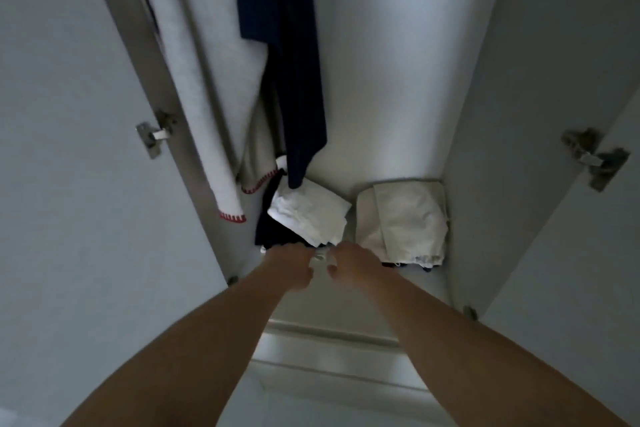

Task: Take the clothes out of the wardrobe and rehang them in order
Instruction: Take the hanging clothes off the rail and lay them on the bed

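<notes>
Reaching down to the wardrobe floor (pixel 332 291), both hands meet at the near edge of the left pile (pixel 308 218), a white folded piece lying on dark cloth. The left hand (pixel 289 267) has its fingers curled at that edge, and the right hand (pixel 349 265) curls in beside it; a scrap of white shows between them, so they look to be pinching the cloth, though blur leaves the grip unsure. Taking the near edge with two hands would let the pile be lifted whole, without spilling.

Right of the pile, apart from it, lies a cream fold (pixel 403 218) against the side wall. Above the pile hang navy trousers (pixel 287 62), their tip touching the white piece, and left of those a grey garment (pixel 207 80) with red-stitched hems, both not yet taken out. Open doors (pixel 69 149) stand either side.
</notes>
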